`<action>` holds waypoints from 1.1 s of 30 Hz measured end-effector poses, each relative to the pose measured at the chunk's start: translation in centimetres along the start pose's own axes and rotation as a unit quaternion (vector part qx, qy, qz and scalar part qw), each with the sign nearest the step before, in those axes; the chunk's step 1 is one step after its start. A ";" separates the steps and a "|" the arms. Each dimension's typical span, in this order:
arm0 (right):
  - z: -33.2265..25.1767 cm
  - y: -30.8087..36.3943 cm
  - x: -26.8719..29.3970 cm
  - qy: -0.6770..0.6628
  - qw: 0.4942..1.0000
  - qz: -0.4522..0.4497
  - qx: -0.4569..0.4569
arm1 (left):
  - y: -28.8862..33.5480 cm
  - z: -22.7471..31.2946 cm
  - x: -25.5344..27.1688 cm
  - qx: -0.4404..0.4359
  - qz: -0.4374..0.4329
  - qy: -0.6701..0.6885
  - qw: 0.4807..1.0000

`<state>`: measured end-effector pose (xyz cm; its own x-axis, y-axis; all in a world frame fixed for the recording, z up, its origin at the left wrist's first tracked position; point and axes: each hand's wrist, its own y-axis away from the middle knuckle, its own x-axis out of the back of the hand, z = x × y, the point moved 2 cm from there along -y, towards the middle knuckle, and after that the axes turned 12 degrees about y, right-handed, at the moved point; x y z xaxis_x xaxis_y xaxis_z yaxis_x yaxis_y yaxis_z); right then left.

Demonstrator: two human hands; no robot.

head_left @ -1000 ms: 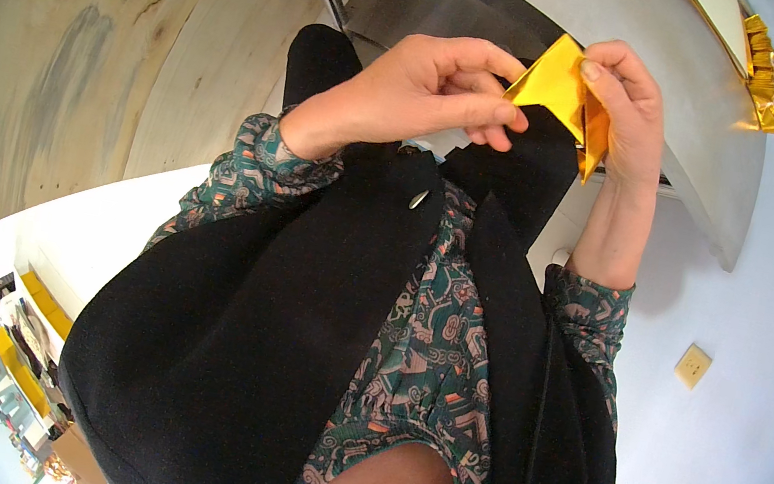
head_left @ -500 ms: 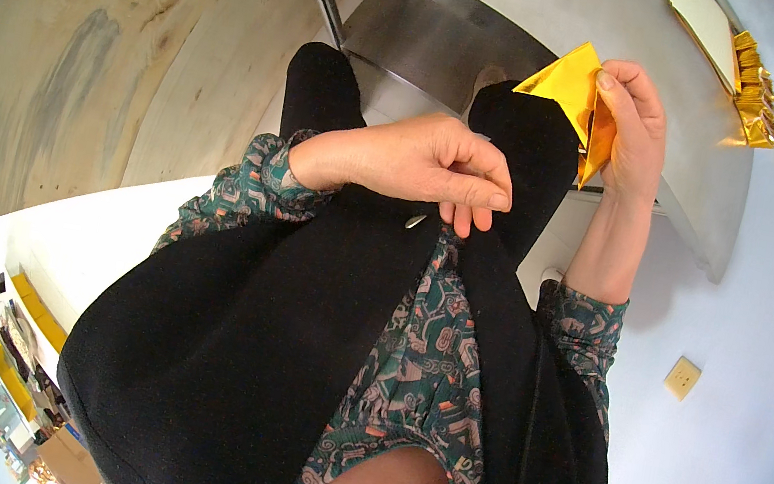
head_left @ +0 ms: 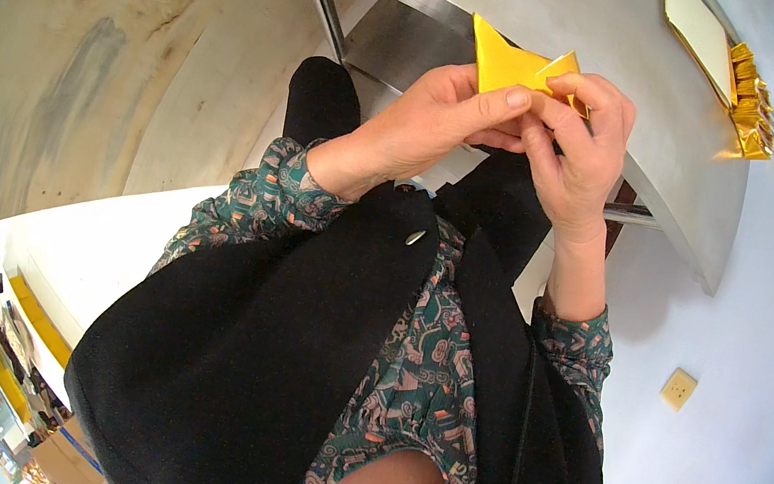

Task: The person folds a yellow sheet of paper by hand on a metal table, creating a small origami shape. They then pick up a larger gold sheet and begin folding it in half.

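Note:
A shiny gold foil paper (head_left: 508,67), folded with pointed corners, is between my two hands above my lap, close to the table's front edge. My left hand (head_left: 452,116) grips its lower left part, thumb on top and fingers beneath. My right hand (head_left: 581,136) pinches the right side, where a small flap stands up near the fingertips. The underside of the paper is hidden by my fingers.
A grey metal table (head_left: 586,10) curves across the front. At its far right lie a pale flat stack (head_left: 700,33) and a row of gold folded pieces (head_left: 753,103). A wooden board (head_left: 109,76) spans the left. The wall at right has an outlet (head_left: 678,388).
My left hand has risen from my lap and taken hold of the gold paper. My right hand has brought the paper leftward, and it has turned.

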<state>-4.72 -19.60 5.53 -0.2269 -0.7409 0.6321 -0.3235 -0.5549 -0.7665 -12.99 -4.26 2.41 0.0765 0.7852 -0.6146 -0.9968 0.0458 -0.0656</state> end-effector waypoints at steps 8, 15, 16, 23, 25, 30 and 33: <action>-0.3 1.6 0.6 -0.063 0.992 0.047 -0.101 | 0.2 0.2 1.4 -0.014 0.055 -0.021 0.998; 0.3 3.3 -0.5 -0.450 0.822 -0.075 -0.340 | 0.7 0.3 1.0 -0.001 0.002 -0.078 0.997; 0.2 3.4 -0.5 -0.460 0.807 -0.091 -0.359 | 0.7 0.3 1.1 0.012 -0.007 -0.086 0.996; -0.1 3.1 -0.6 -0.452 0.820 -0.085 -0.340 | 0.9 0.2 0.8 0.017 -0.005 -0.070 0.997; -0.2 3.1 -0.7 -0.426 0.833 -0.088 -0.342 | 0.9 0.1 0.6 0.020 0.007 -0.076 0.997; -0.5 3.1 -0.4 -0.379 0.862 -0.079 -0.327 | 0.7 -0.1 0.6 0.024 0.038 -0.062 0.997; -0.6 3.1 -0.2 -0.378 0.866 -0.060 -0.321 | 0.7 -0.1 0.9 0.024 0.028 -0.067 0.997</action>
<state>-6.18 -20.95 3.14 0.4317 -0.8634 0.2611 -0.8023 -0.4998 -0.3263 -13.62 -3.61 1.76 0.0199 0.8628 -0.5051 -0.9996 0.0268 0.0064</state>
